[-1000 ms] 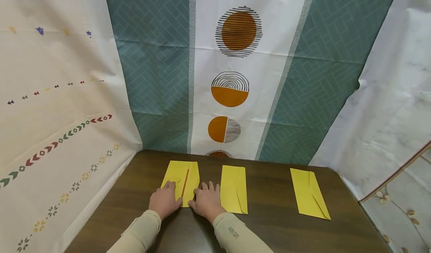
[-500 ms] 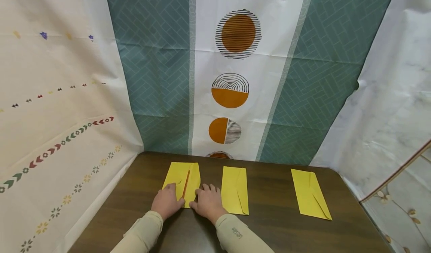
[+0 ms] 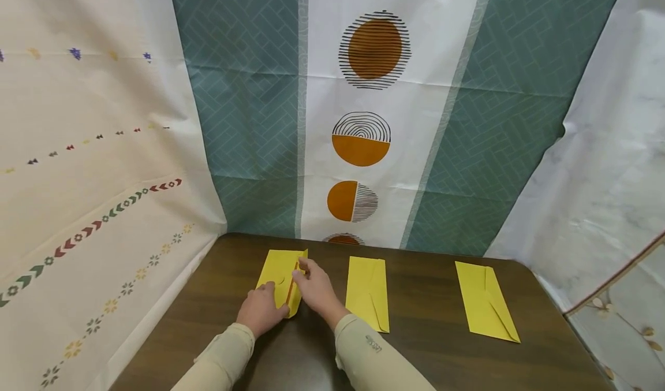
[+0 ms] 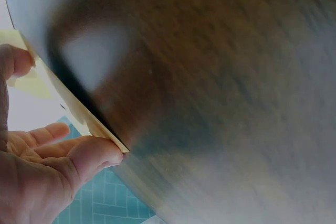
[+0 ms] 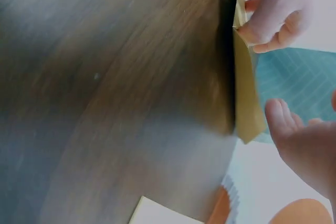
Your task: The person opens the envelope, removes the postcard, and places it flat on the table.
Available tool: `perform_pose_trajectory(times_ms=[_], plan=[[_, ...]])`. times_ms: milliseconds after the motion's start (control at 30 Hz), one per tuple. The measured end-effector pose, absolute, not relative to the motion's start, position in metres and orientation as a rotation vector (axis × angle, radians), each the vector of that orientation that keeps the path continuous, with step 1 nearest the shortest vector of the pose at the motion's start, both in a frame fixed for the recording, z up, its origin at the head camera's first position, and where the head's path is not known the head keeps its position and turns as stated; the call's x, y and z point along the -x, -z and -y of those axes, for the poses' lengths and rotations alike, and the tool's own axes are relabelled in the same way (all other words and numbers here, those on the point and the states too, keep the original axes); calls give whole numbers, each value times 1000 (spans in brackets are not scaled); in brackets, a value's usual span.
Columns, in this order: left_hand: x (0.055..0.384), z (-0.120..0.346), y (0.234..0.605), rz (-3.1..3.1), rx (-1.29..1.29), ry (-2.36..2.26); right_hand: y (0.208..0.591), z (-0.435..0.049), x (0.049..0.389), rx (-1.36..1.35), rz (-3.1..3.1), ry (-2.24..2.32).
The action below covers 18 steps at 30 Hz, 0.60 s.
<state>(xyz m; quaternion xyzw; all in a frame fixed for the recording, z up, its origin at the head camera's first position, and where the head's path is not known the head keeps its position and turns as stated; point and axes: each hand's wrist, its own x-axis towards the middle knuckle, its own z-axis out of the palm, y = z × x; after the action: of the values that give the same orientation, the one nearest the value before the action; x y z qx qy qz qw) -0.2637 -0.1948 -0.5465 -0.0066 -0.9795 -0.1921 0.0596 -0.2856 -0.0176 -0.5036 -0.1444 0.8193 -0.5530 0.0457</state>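
A yellow envelope (image 3: 276,268) lies on the dark wooden table at the left, a red strip (image 3: 291,287) running along its right side. Its long flap (image 5: 247,90) stands raised in the right wrist view. My left hand (image 3: 260,309) rests on the near part of the envelope with fingers spread, thumb (image 4: 102,151) at the near corner. At the far half of the flap is my right hand (image 3: 318,290), thumb and fingers apart close to its edge. In the right wrist view, my right thumb (image 5: 278,119) is just beside the flap.
A second yellow envelope (image 3: 366,290) lies right of my right hand, and a third (image 3: 485,301) farther right on the table (image 3: 426,310). Patterned cloths (image 3: 249,119) hang behind the table and at both sides.
My right hand has moved forward and inward from the near right edge to the flap's far half. The flap, flat before, now tilts up. My left hand stays on the envelope.
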Motion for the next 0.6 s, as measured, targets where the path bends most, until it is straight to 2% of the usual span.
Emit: perform_pose_trajectory(times_ms=[200, 600], plan=[[264, 195, 546, 2951, -6, 611, 517, 17, 294, 199, -2166, 1896], [262, 196, 542, 2957, -46, 694, 529, 18, 300, 38, -1807, 2018]])
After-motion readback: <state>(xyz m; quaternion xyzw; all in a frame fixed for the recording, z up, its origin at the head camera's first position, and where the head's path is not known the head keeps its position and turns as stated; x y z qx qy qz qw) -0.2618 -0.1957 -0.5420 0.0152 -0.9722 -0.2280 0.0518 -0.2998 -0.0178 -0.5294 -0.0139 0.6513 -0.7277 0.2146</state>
